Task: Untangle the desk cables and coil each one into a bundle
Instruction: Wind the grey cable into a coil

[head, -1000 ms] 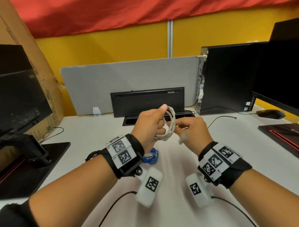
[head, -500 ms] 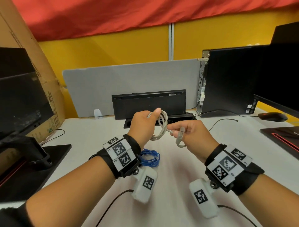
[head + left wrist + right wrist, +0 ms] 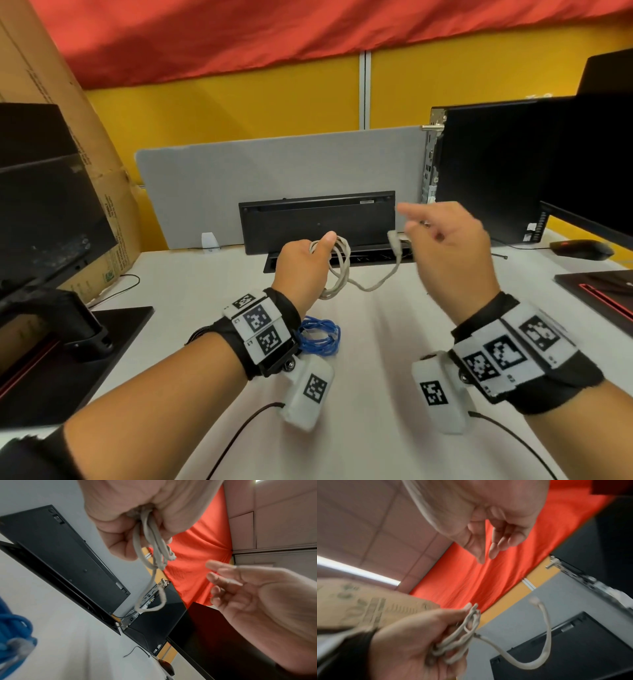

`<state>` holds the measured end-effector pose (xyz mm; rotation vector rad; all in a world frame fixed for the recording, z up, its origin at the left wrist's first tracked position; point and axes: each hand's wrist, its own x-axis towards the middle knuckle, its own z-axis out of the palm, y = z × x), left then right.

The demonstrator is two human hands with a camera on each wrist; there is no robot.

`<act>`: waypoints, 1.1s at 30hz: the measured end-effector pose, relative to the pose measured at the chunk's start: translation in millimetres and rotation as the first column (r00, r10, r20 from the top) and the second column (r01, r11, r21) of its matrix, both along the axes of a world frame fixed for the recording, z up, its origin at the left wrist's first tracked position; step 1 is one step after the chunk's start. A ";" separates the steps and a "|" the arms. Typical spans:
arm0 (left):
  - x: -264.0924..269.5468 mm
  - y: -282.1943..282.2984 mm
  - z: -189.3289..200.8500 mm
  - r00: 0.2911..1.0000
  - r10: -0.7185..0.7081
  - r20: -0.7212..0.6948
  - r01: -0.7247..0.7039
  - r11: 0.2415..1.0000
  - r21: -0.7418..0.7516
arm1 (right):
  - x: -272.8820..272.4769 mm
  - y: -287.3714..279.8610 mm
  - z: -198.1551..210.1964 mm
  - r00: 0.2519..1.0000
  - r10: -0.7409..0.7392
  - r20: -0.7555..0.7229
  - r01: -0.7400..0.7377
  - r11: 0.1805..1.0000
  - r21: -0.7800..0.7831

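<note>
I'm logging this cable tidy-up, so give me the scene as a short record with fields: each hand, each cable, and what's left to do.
left hand: grips the grey cable coil
right hand: fingers relaxed, holds nothing
grey cable: coiled, tail and plug hanging free
blue cable: coiled bundle lying on the desk
left to do: secure the grey tail

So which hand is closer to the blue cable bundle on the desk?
Left. The left hand holds the grey cable just above and beyond the blue cable bundle; the right hand hovers open farther right.
</note>
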<state>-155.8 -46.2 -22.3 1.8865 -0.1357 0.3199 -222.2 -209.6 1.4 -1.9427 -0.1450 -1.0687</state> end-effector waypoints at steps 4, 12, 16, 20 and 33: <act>-2.4 -7.5 -0.2 1.000 -0.017 0.018 0.018 1.000 -0.024 | -1.7 26.4 -14.5 0.979 0.136 -0.149 -0.182 0.912 -0.368; -5.8 -14.2 -5.0 0.998 -0.058 0.028 0.058 0.998 0.001 | 13.4 44.0 -29.8 0.903 -0.071 -0.423 -0.160 0.859 -0.486; -7.8 -9.9 1.7 0.985 -0.163 0.058 0.160 0.985 0.063 | 11.4 33.9 -17.3 0.803 0.259 -0.537 -0.369 0.924 -0.105; -5.8 -2.8 11.6 0.962 -0.242 0.124 0.209 0.949 0.234 | 11.0 25.8 -7.4 0.597 0.554 -0.580 -0.367 0.832 0.416; 7.8 4.2 14.6 0.971 -0.174 0.166 0.085 0.893 0.441 | 7.0 15.7 6.2 0.624 0.704 -0.338 -0.241 0.585 0.774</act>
